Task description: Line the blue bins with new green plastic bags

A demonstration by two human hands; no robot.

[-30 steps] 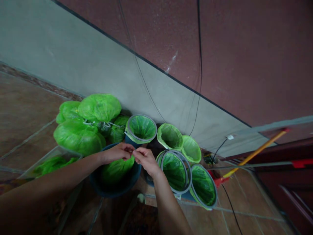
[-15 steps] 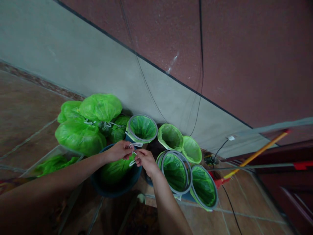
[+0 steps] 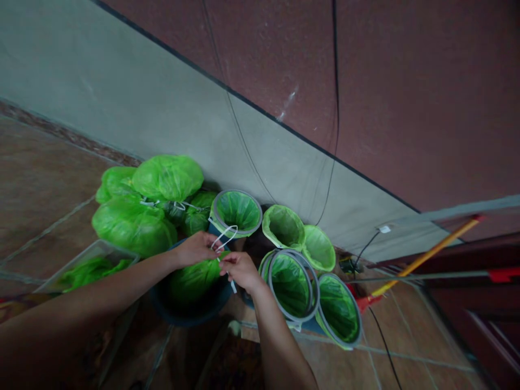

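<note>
Over a dark blue bin (image 3: 164,311), my left hand (image 3: 195,250) is closed on a white drawstring (image 3: 226,232), whose loop stands up above its fingers. My right hand (image 3: 242,270) pinches the same drawstring just to the right, and a short end hangs below its fingers. Beneath both hands a green bin bag (image 3: 189,287) sits gathered inside the bin. My left forearm and hand hide part of the bin's rim.
Tied full green bags (image 3: 134,225) are piled at the left, behind a clear tub (image 3: 97,250) holding green plastic. Several lined bins stand at the right, including a grey-rimmed bin (image 3: 314,292). A yellow pole (image 3: 426,257) leans near the door.
The drawstring loop has been drawn up taller above my left hand. My right hand has shifted slightly down, with the drawstring end now hanging below it.
</note>
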